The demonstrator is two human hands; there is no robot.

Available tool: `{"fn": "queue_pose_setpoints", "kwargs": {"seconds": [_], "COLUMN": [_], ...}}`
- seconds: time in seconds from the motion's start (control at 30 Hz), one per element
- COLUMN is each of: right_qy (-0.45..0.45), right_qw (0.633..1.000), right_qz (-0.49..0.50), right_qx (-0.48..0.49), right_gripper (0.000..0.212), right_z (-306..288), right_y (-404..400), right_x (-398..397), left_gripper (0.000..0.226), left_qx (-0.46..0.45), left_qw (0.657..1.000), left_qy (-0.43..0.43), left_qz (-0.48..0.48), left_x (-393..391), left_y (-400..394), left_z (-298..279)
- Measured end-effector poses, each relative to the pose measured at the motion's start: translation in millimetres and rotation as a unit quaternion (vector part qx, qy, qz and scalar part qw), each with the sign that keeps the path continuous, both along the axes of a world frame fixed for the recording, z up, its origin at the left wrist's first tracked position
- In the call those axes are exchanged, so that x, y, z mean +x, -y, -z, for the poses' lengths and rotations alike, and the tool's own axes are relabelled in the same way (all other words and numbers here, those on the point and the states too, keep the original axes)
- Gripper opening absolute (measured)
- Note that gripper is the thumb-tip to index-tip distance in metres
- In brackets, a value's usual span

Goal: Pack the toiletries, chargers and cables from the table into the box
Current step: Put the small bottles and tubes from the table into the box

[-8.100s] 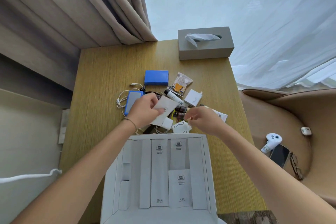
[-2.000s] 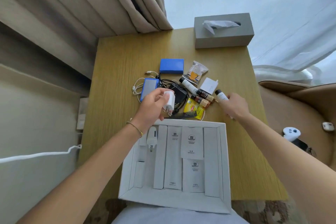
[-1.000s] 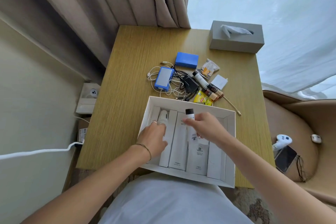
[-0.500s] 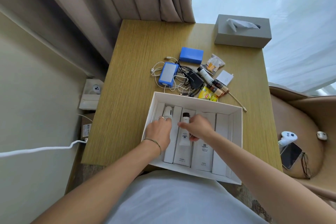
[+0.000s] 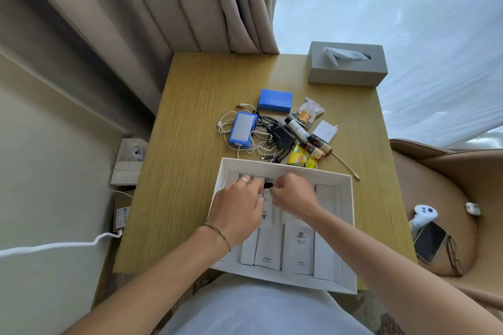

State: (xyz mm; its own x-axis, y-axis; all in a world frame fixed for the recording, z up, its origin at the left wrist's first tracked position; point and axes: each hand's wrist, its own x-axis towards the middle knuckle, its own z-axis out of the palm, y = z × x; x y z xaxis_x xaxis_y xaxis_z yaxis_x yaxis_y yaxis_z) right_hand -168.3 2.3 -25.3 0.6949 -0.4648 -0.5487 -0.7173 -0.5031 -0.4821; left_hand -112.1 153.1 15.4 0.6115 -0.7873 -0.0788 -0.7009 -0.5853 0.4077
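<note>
The open white box sits at the near edge of the wooden table, with white packets in its compartments. A white tube with a black cap lies in the box between my hands. My right hand curls its fingers on the tube. Palm down, my left hand covers the left compartments, and what is under it is hidden. Beyond the box lie a blue power bank, white cables, a black charger, a second tube, a white adapter, small brown bottles and a yellow tea bag.
A blue case, a snack packet and a grey tissue box stand farther back. A thin stick lies right of the pile. The chair at right holds a controller, a phone and glasses.
My right hand brought the white tube from the table into the box, where it now lies flat. My left hand put a white charger in the box's left side and stays over it.
</note>
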Motion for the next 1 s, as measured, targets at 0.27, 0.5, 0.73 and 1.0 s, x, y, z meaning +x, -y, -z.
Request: {"fn": "queue_pose_setpoints", "kwargs": {"seconds": [0.27, 0.5, 0.73, 1.0], "right_qy": [0.112, 0.081, 0.012, -0.052], "right_qw": [0.992, 0.992, 0.991, 0.978], "right_qz": [0.04, 0.067, 0.041, -0.059], "right_qx": [-0.033, -0.076, -0.123, -0.191], "right_gripper": [0.016, 0.02, 0.019, 0.018], "right_z": [-67, -59, -15, 30], "right_y": [47, 114, 161, 178], "right_x": [11, 19, 29, 36], "left_gripper": [0.01, 0.013, 0.019, 0.019], "left_qx": [-0.062, -0.052, 0.002, 0.032], "left_qw": [0.998, 0.998, 0.999, 0.998], "left_qy": [0.01, -0.02, -0.021, -0.007], "left_qz": [0.007, 0.016, 0.028, 0.044], "left_x": [26, 52, 70, 82], "left_y": [39, 86, 123, 146], "left_z": [-26, -32, -20, -2]}}
